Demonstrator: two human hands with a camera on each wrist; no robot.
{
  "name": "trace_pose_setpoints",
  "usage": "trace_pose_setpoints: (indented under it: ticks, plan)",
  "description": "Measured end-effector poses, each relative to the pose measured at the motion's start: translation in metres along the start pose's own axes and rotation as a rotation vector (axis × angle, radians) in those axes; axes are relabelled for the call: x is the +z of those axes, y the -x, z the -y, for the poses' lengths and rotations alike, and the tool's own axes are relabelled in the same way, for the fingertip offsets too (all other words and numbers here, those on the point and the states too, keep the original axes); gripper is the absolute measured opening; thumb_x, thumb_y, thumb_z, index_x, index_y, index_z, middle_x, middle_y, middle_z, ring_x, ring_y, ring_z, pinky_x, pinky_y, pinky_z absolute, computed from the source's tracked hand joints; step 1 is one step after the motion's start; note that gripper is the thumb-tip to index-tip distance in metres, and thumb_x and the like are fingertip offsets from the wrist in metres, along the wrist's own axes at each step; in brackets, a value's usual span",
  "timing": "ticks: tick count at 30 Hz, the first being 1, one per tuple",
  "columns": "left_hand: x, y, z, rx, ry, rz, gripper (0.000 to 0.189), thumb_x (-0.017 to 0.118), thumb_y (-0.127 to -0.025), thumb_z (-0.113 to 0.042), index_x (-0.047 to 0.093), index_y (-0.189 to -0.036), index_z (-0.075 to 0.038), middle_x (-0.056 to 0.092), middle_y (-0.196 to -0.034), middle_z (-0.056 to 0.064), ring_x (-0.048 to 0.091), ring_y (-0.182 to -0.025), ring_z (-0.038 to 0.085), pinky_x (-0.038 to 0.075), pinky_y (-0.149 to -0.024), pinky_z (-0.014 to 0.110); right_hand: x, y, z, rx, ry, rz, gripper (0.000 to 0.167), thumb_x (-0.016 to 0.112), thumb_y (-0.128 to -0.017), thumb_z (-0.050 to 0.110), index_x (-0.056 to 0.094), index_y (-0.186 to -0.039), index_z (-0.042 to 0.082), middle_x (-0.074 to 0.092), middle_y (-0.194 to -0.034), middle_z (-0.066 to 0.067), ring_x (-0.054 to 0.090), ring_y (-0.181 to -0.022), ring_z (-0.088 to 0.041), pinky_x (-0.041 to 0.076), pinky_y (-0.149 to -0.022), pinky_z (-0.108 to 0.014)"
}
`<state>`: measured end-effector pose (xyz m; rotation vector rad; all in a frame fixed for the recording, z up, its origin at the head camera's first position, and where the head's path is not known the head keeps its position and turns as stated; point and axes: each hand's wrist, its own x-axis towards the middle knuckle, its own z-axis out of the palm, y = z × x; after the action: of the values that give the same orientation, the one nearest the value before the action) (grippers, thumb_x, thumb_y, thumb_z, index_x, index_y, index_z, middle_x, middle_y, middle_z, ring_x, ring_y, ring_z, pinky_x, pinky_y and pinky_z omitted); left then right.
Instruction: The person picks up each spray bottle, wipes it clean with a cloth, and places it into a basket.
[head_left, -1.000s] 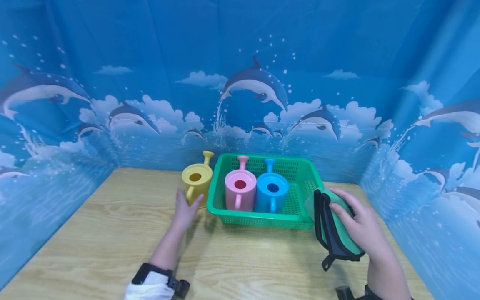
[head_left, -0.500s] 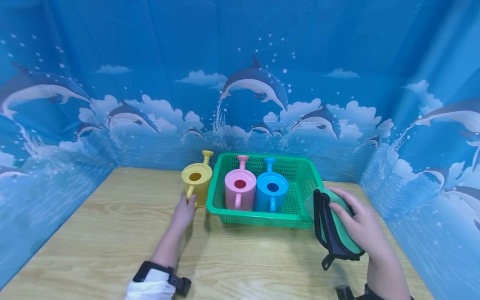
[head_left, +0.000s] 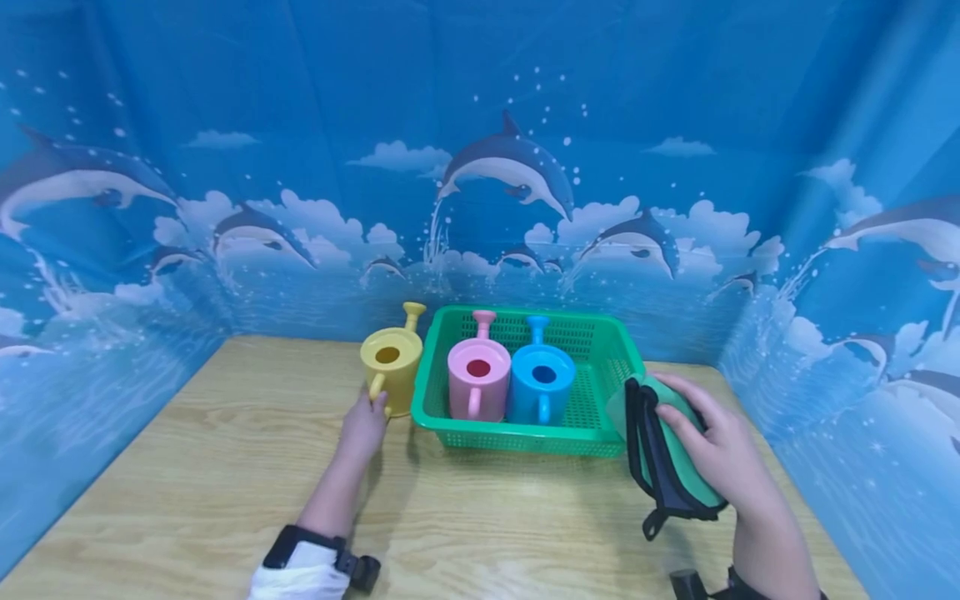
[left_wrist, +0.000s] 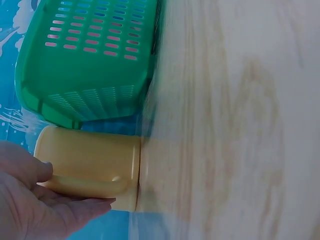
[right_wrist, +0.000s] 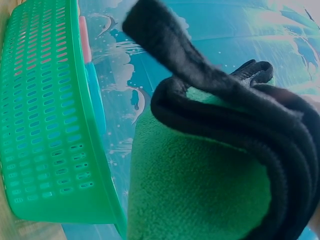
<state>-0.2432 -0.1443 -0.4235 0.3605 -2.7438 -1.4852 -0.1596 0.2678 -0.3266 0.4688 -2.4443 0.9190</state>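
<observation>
A yellow watering can (head_left: 390, 367) stands upright on the table, just left of the green basket. My left hand (head_left: 363, 427) holds it by the handle (left_wrist: 90, 186), thumb on one side and fingers on the other. Upright and side by side in the basket (head_left: 528, 440) are a pink watering can (head_left: 478, 392) and a blue watering can (head_left: 542, 392). At the basket's right end, my right hand (head_left: 716, 450) grips a folded green cloth (right_wrist: 200, 180) with black edging and a hanging loop. The cloth covers part of the basket's right front corner in the head view.
Blue dolphin-print sheets (head_left: 337, 150) rise behind the table and along both sides. The wooden tabletop (head_left: 450, 525) extends in front of the basket. Inside the basket, its bare floor (head_left: 596, 396) shows right of the blue can.
My left hand, earlier spread beside the yellow watering can, has come together around its handle. The right hand with the cloth and the basket have stayed in place.
</observation>
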Motion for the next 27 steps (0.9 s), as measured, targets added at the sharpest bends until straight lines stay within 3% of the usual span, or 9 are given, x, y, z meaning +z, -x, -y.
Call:
trace_pose_setpoints:
  ticks: [3,9,14,22,27]
  plan:
    - [-0.0016,0.0016,-0.0007,-0.002,-0.015,-0.017,0.048,0.029,-0.106,-0.028,0.041,-0.129,0.012,0.055,-0.119,0.034,0.053,-0.112,0.049,0.042,-0.096,0.06,-0.0001,-0.0012,0.0005,-0.002,0.004,0.005,0.037,0.058,-0.097,0.011,0.057,-0.134,0.017,0.063,-0.126,-0.012,0.043,-0.107,0.02,0.036,-0.084,-0.005]
    - [-0.0035,0.0044,-0.0012,0.012,-0.045,-0.054,0.044,0.028,-0.106,-0.027,0.045,-0.122,0.011,0.057,-0.114,0.033,0.056,-0.105,0.046,0.044,-0.091,0.058,-0.0011,-0.0019,0.0002,0.018,0.02,0.012,0.036,0.057,-0.098,0.013,0.057,-0.133,0.017,0.062,-0.124,0.003,0.045,-0.102,0.02,0.04,-0.081,-0.008]
    - [-0.004,0.0063,-0.0024,0.024,-0.029,-0.062,0.043,0.029,-0.106,-0.027,0.047,-0.121,0.009,0.057,-0.118,0.031,0.055,-0.108,0.045,0.044,-0.092,0.057,-0.0006,-0.0014,0.001,0.018,0.008,0.011,0.037,0.058,-0.097,0.011,0.057,-0.133,0.016,0.064,-0.124,-0.013,0.046,-0.102,0.019,0.038,-0.082,-0.006]
    - [-0.0056,0.009,-0.004,0.052,0.045,-0.128,0.039,0.032,-0.106,-0.029,0.049,-0.113,0.005,0.056,-0.105,0.024,0.057,-0.094,0.036,0.047,-0.081,0.047,0.0002,-0.0017,0.0014,0.031,0.011,0.034,0.036,0.057,-0.098,0.013,0.056,-0.133,0.013,0.065,-0.121,-0.016,0.05,-0.096,0.017,0.044,-0.076,-0.012]
    - [-0.0062,0.0081,-0.0062,0.051,0.166,-0.187,0.041,0.033,-0.106,-0.03,0.045,-0.119,0.006,0.052,-0.106,0.024,0.053,-0.099,0.036,0.044,-0.087,0.05,0.0002,-0.0021,0.0024,0.045,-0.003,0.056,0.036,0.055,-0.098,0.013,0.056,-0.134,0.012,0.065,-0.121,-0.016,0.054,-0.091,0.013,0.05,-0.069,-0.02]
